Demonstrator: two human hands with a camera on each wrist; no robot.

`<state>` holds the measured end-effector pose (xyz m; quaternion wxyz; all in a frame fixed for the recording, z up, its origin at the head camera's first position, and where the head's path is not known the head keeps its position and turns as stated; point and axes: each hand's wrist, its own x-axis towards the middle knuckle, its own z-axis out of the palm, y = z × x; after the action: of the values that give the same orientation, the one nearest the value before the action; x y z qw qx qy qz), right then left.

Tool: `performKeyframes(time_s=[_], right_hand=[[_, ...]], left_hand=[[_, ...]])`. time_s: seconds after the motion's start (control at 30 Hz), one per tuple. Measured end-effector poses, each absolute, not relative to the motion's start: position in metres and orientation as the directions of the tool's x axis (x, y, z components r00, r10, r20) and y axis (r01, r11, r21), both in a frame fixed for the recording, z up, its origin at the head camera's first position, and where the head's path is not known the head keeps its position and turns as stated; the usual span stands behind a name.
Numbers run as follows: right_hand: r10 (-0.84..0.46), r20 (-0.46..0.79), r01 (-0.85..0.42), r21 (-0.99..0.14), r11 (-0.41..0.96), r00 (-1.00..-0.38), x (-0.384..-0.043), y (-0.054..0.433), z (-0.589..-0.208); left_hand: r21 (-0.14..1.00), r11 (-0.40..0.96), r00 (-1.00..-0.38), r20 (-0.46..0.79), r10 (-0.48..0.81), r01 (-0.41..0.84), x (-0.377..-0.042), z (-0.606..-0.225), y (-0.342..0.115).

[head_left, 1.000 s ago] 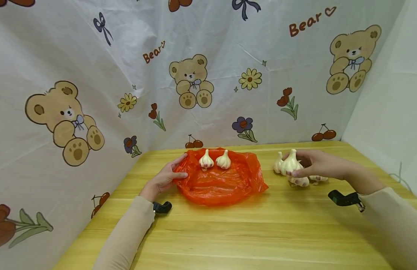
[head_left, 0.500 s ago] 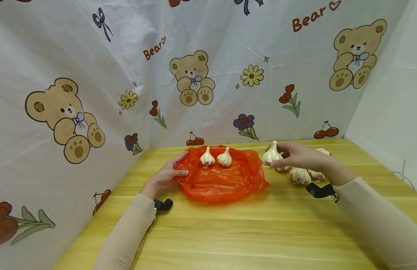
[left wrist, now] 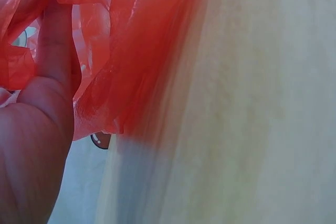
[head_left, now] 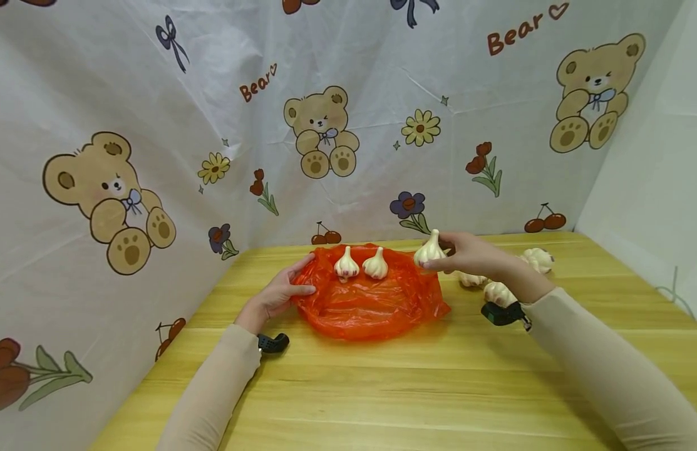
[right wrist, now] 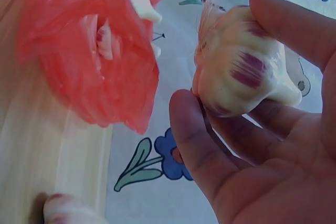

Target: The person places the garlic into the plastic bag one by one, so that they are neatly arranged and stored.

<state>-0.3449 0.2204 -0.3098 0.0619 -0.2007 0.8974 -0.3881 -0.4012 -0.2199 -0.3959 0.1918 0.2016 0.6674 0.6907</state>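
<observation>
A red plastic bag (head_left: 359, 313) lies spread with its mouth open on the table, and two garlic bulbs (head_left: 375, 266) sit upright at its back part. My left hand (head_left: 273, 293) holds the bag's left edge, thumb on the near side; in the left wrist view, red film hides part of the fingers. My right hand (head_left: 472, 255) pinches another garlic bulb (right wrist: 241, 64) between thumb and fingers, stem up, above the bag's right rim. In the right wrist view its roots and purple patches show.
Several more garlic bulbs (head_left: 537, 260) lie on the wooden table (head_left: 382, 394) to the right, partly behind my right wrist. A bear-print cloth (head_left: 371, 207) hangs behind and on the left. A white wall (head_left: 652, 181) stands at the right.
My right hand has lifted a garlic bulb from the group on the right and carried it left to the bag's right rim. My left hand has stayed at the bag's edge.
</observation>
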Motion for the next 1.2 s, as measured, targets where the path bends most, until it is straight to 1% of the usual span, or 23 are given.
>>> performKeyframes(time_s=[0.27,0.5,0.73,0.93,1.2], right_hand=[[-0.429,0.074,-0.338,-0.739,0.583,-0.9,-0.359,0.188,-0.305],[-0.413,0.051,-0.314,-0.734,0.602,-0.91,-0.38,0.163,-0.313],[-0.426,0.004,-0.261,-0.795,0.547,-0.905,-0.403,0.151,-0.328],[-0.387,0.002,-0.25,-0.766,0.592,-0.922,-0.412,0.143,-0.332],[-0.36,-0.103,-0.167,-0.748,0.643,-0.927,-0.42,0.136,-0.339]], left_hand=[[0.999,-0.041,-0.846,0.03,0.532,0.009,-0.401,-0.396,-0.22],[0.999,-0.044,-0.843,0.033,0.537,0.011,-0.4,-0.396,-0.219],[0.999,-0.043,-0.849,0.03,0.527,0.009,-0.401,-0.397,-0.219],[0.999,-0.038,-0.853,0.03,0.521,0.012,-0.402,-0.394,-0.218],[0.999,-0.034,-0.847,0.029,0.53,0.012,-0.401,-0.395,-0.221]])
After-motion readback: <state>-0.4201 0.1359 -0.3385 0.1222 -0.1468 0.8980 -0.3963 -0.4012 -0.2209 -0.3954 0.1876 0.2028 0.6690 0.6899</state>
